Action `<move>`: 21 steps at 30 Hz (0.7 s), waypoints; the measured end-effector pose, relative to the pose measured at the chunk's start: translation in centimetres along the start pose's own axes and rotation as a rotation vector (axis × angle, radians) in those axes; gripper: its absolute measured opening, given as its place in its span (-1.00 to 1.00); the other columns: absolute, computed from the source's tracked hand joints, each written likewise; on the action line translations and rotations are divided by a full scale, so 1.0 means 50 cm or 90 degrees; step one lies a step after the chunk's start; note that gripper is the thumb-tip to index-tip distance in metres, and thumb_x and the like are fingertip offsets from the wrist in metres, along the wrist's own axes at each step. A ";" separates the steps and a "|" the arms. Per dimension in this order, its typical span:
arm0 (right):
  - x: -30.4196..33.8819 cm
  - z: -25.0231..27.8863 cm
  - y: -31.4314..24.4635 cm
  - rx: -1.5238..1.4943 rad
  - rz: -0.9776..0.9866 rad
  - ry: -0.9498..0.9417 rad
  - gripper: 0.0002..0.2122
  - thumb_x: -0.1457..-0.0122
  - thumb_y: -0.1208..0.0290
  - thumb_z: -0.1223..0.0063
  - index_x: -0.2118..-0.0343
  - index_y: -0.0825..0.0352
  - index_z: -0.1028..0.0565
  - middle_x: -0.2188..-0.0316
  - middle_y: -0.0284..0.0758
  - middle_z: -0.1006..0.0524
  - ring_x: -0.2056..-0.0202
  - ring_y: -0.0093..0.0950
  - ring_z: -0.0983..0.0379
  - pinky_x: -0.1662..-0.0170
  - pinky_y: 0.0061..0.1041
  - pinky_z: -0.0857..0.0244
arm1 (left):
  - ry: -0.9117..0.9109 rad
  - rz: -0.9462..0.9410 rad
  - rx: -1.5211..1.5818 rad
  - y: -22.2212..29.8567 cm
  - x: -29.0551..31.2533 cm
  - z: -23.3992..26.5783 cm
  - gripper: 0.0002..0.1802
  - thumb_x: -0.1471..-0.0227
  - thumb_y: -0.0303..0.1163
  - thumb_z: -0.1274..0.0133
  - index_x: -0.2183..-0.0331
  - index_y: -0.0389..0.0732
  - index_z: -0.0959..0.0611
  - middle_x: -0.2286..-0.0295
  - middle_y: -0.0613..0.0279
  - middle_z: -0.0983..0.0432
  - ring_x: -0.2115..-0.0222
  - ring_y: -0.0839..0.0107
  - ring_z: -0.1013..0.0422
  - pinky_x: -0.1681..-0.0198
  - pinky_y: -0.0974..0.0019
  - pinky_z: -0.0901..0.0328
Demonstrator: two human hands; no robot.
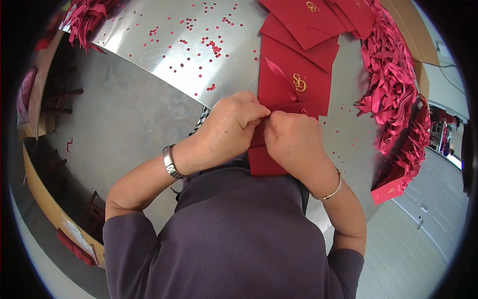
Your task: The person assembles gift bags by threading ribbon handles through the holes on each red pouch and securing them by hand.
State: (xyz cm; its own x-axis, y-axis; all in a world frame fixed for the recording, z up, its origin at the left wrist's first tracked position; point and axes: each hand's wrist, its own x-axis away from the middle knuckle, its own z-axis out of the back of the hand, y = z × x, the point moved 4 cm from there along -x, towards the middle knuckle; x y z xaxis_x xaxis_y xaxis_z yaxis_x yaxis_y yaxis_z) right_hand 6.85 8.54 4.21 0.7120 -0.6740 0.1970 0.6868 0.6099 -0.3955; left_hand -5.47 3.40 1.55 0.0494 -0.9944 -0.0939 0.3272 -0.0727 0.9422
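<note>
A dark red, flat paper piece with a gold monogram, perhaps a bag or envelope (311,70), lies at the front of an overlapping row on the metal table. Across it, a red ribbon (283,75) runs down to my fingertips. My left hand (230,119) pinches the ribbon with thumb and forefinger. Right beside it, my right hand (295,137) is closed, its fingertips meeting the left ones at the ribbon. Part of the ribbon lies hidden under my fingers. Below my right hand, another red paper piece (265,163) reaches toward my body.
More red paper pieces (308,22) fan out at the far side. Piles of ribboned red pieces (388,74) line the table's right edge, beside a cardboard box (411,30). Small red paper dots (214,49) are scattered on the metal table (144,55). Another ribbon bundle (87,22) sits far left.
</note>
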 end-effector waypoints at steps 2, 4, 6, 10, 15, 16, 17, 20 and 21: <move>0.003 -0.003 -0.005 0.087 0.000 -0.011 -0.81 -0.04 0.40 0.04 0.63 0.37 -0.47 0.64 -0.13 -0.50 0.56 -0.10 -0.47 0.45 -0.19 -0.37 | -0.012 -0.008 -0.017 0.001 0.000 0.002 -0.73 0.13 -0.75 -0.01 0.31 -0.33 -0.64 0.44 0.04 -0.50 0.41 0.13 -0.47 0.37 0.23 -0.37; 0.007 -0.006 -0.012 0.153 0.059 0.026 -0.81 -0.06 0.41 0.04 0.63 0.36 -0.46 0.67 -0.13 -0.49 0.58 -0.11 -0.47 0.49 -0.19 -0.35 | -0.022 -0.015 -0.035 0.001 0.000 0.002 -0.68 0.13 -0.79 -0.02 0.27 -0.32 -0.64 0.42 0.10 -0.50 0.42 0.25 -0.48 0.39 0.33 -0.37; -0.004 -0.005 0.012 -0.020 0.000 0.007 -0.81 -0.05 0.41 0.03 0.64 0.35 -0.46 0.68 -0.13 -0.48 0.59 -0.12 -0.46 0.52 -0.20 -0.34 | -0.012 -0.027 -0.035 -0.001 0.003 0.002 -0.66 0.15 -0.80 -0.02 0.27 -0.32 -0.64 0.42 0.10 -0.51 0.42 0.25 -0.49 0.39 0.32 -0.38; 0.004 -0.018 0.020 -0.153 -0.060 0.035 -0.80 -0.06 0.40 0.02 0.64 0.36 -0.45 0.68 -0.09 -0.46 0.59 -0.10 -0.45 0.53 -0.17 -0.31 | -0.024 -0.025 -0.055 -0.006 0.006 -0.001 -0.65 0.14 -0.79 -0.02 0.26 -0.31 -0.64 0.41 0.10 -0.51 0.43 0.25 -0.49 0.39 0.32 -0.38; 0.005 -0.013 0.003 0.037 0.023 0.065 -0.79 -0.08 0.39 0.03 0.63 0.37 -0.45 0.67 -0.09 -0.46 0.58 -0.08 -0.44 0.49 -0.15 -0.31 | 0.013 -0.018 -0.004 0.000 0.003 0.004 -0.77 0.11 -0.69 -0.02 0.33 -0.33 -0.65 0.45 -0.03 -0.52 0.41 0.03 -0.47 0.34 0.17 -0.37; -0.003 -0.009 0.017 -0.107 -0.022 0.024 -0.80 -0.06 0.41 0.02 0.64 0.35 -0.45 0.69 -0.12 -0.46 0.61 -0.12 -0.44 0.53 -0.18 -0.31 | 0.014 -0.017 -0.005 0.000 0.004 0.006 -0.77 0.11 -0.69 -0.02 0.33 -0.33 -0.65 0.45 -0.03 -0.52 0.41 0.03 -0.47 0.34 0.17 -0.37; -0.009 -0.010 0.026 -0.250 -0.068 -0.017 -0.82 -0.04 0.43 0.02 0.65 0.33 -0.44 0.71 -0.15 -0.47 0.65 -0.16 -0.44 0.57 -0.20 -0.32 | -0.003 -0.003 -0.003 -0.003 0.002 0.008 -0.77 0.10 -0.68 -0.03 0.32 -0.32 -0.65 0.45 -0.03 -0.52 0.41 0.03 -0.48 0.34 0.18 -0.37; 0.007 -0.012 0.014 -0.038 0.031 0.089 -0.79 -0.10 0.41 -0.04 0.63 0.33 -0.40 0.73 -0.19 -0.41 0.66 -0.22 -0.41 0.60 -0.26 -0.21 | -0.032 0.016 0.005 -0.002 -0.005 0.010 -0.77 0.08 -0.66 -0.05 0.30 -0.33 -0.65 0.43 -0.03 -0.54 0.40 0.06 -0.49 0.34 0.19 -0.38; 0.009 -0.008 0.005 0.080 0.071 0.104 -0.78 -0.11 0.38 -0.06 0.62 0.32 -0.41 0.72 -0.20 -0.42 0.66 -0.20 -0.40 0.59 -0.25 -0.21 | -0.046 0.021 0.013 -0.002 -0.006 0.011 -0.78 0.07 -0.65 -0.06 0.29 -0.33 -0.65 0.40 -0.03 -0.55 0.39 0.08 -0.50 0.33 0.19 -0.38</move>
State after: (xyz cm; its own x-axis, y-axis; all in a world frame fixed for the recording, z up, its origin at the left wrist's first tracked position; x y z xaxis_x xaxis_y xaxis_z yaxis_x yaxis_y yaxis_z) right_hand 7.31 8.22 3.82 0.7584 -0.6517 0.0065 0.6252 0.7246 -0.2899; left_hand -6.03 3.67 1.64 -0.0079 -0.9992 -0.0402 0.3078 -0.0407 0.9506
